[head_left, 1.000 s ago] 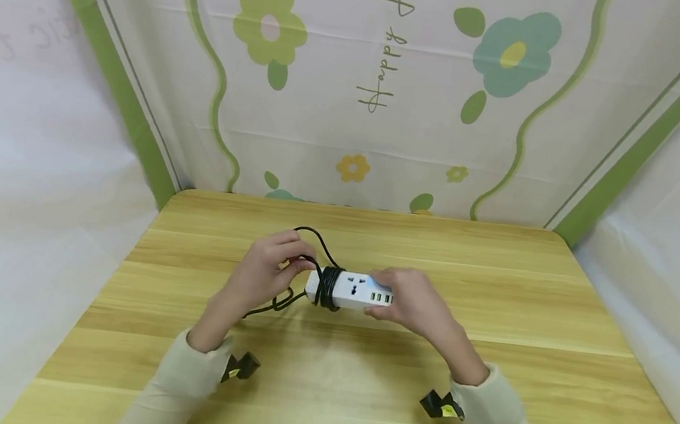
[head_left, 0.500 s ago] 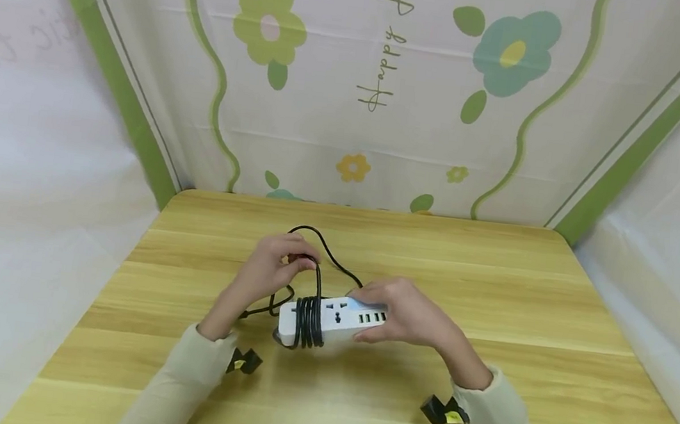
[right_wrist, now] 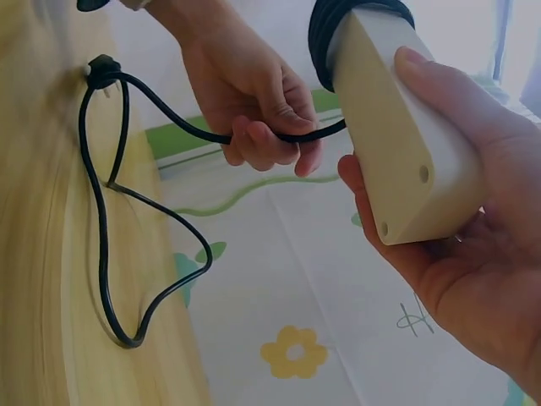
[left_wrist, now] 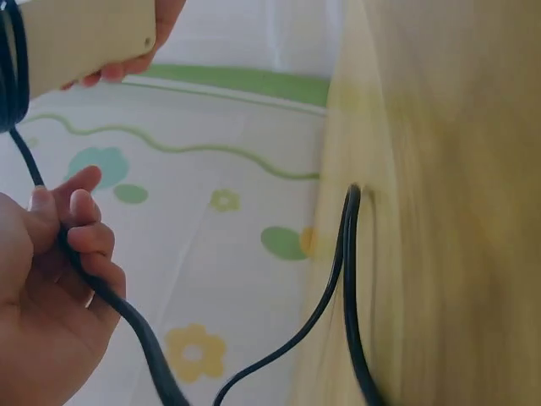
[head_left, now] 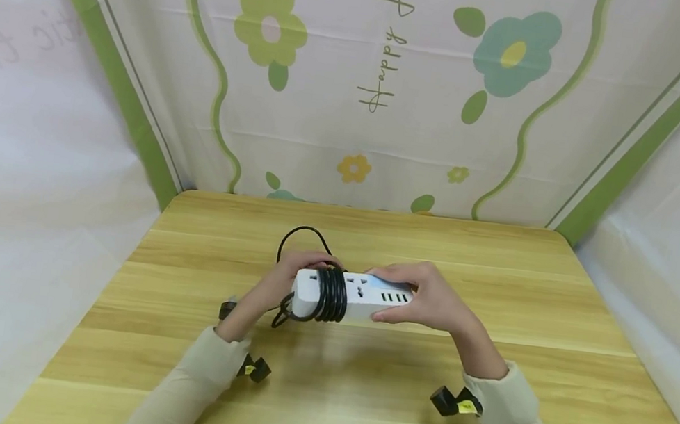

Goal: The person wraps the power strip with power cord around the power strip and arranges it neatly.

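Observation:
A white power strip (head_left: pixel 367 306) is held up above the table, its sockets and USB ports facing the head camera. Several turns of black cord (head_left: pixel 333 296) wrap its left part. My right hand (head_left: pixel 436 303) grips the right end, thumb on one side and fingers on the other in the right wrist view. Behind the left end, my left hand (head_left: pixel 281 282) is partly hidden in the head view. The left wrist view shows that hand (left_wrist: pixel 63 271) with curled fingers holding the cord (left_wrist: pixel 114 300) below the wraps.
A loose loop of cord (right_wrist: pixel 101 245) lies on the wooden table (head_left: pixel 512 413), with the black plug (right_wrist: pixel 103 72) at its end. A flower-printed cloth (head_left: pixel 314 104) stands along the far edge. White sheets (head_left: pixel 32 205) hang at the sides.
The power strip first came nearer and tilted, then levelled and rose with my right hand. My left hand moved from above the left end to behind it, carrying the cord round.

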A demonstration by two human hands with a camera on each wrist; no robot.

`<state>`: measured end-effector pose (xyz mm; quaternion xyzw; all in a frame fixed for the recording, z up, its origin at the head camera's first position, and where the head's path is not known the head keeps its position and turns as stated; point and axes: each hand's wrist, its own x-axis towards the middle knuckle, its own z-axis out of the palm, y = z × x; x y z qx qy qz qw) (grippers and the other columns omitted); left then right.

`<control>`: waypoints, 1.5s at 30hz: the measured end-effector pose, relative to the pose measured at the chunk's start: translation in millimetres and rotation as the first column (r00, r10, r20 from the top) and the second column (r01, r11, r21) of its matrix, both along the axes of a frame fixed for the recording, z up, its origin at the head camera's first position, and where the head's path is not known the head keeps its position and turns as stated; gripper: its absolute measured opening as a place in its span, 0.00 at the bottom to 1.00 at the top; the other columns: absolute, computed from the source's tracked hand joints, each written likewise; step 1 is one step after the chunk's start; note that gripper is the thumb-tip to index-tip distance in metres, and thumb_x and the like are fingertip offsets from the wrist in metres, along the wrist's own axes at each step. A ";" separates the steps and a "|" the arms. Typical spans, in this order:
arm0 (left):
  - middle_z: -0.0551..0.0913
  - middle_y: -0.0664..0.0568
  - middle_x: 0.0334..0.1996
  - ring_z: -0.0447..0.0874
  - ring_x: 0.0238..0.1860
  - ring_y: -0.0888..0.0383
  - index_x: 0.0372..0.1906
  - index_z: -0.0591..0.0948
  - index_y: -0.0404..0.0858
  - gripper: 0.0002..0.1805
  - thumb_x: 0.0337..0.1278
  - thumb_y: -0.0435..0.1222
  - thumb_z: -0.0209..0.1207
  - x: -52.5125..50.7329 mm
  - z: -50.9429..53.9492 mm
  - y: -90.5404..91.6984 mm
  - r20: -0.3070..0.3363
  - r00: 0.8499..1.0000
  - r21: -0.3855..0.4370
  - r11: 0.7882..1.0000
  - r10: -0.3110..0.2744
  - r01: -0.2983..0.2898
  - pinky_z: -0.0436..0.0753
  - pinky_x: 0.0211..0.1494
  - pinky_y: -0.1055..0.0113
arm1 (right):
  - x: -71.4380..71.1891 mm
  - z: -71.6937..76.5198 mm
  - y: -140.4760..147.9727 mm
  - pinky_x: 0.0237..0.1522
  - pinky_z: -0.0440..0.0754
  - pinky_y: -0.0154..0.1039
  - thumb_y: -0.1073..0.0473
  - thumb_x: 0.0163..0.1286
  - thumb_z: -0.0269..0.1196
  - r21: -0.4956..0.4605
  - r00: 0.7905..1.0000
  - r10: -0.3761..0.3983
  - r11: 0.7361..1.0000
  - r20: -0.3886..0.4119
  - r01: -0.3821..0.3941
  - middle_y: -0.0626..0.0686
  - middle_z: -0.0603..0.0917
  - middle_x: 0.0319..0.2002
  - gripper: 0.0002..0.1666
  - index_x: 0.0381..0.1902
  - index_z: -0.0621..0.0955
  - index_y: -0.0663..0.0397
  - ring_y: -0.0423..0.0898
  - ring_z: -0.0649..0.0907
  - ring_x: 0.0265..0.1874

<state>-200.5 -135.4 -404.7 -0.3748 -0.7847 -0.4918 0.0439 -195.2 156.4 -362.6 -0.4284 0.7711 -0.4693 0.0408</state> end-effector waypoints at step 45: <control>0.75 0.58 0.21 0.65 0.22 0.67 0.32 0.74 0.40 0.12 0.77 0.35 0.48 26.1 13.8 32.4 -0.087 0.992 -0.201 0.974 0.088 -0.104 0.70 0.31 0.72 | -38.0 -0.4 49.4 0.29 0.80 0.30 0.41 0.55 0.76 -0.042 0.634 -0.762 0.635 0.130 0.771 0.64 0.84 0.54 0.43 0.64 0.79 0.54 0.53 0.80 0.41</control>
